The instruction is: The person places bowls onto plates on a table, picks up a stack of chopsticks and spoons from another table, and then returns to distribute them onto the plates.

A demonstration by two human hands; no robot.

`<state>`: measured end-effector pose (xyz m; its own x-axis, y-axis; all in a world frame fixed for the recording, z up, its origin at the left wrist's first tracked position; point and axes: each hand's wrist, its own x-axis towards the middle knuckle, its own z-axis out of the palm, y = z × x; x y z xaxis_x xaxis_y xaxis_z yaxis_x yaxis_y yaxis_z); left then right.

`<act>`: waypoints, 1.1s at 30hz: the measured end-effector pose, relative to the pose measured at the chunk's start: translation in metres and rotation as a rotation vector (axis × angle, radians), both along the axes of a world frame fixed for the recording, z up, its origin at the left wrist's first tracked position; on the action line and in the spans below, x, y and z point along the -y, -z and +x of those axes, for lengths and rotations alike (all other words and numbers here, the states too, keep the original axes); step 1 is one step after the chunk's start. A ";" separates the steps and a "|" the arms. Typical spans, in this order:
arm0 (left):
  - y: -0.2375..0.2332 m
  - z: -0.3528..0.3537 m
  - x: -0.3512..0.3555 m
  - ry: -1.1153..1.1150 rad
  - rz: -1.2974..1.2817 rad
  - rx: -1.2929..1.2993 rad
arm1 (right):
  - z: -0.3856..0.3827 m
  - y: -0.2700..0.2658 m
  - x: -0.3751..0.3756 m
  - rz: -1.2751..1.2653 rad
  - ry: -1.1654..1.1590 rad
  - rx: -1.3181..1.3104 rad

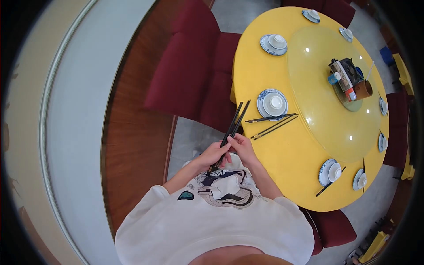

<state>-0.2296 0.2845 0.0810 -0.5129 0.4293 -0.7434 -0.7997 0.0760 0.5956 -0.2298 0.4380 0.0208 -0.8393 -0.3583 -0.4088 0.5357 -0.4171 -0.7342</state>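
In front of my shirt, a bundle of dark chopsticks slants up and to the right, its tips spread apart. My left hand is closed around its lower part. The fingers of my right hand pinch the same bundle from the other side; some fingertips are hidden. Just beyond, at the table's near edge, a white bowl is stacked on a blue-patterned plate. Some chopsticks lie loose on the cloth beside it, and others rest across the plate's near rim.
The round table has a yellow cloth and a glass turntable carrying a dark box-like item and a brown holder. Several place settings ring it, one with a plate. Dark red chairs stand at left and around.
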 end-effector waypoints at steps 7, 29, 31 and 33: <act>-0.005 0.028 0.092 -0.096 0.028 -0.041 | 0.016 -0.011 0.095 -0.086 -0.179 0.057; 0.032 0.138 0.424 -1.062 -0.117 0.065 | 0.042 -0.036 0.468 0.049 -0.515 -0.156; 0.032 0.117 0.434 -1.007 -0.137 0.107 | 0.028 -0.029 0.470 0.120 -0.659 -0.328; 0.032 0.090 0.449 -0.941 -0.171 0.149 | 0.012 -0.025 0.475 0.105 -0.621 -0.370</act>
<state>-0.1400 -0.1643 0.0486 -0.4865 -0.2290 -0.8431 -0.6441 -0.5580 0.5232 -0.2175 -0.0368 0.0463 -0.5843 -0.7874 -0.1966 0.3599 -0.0343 -0.9324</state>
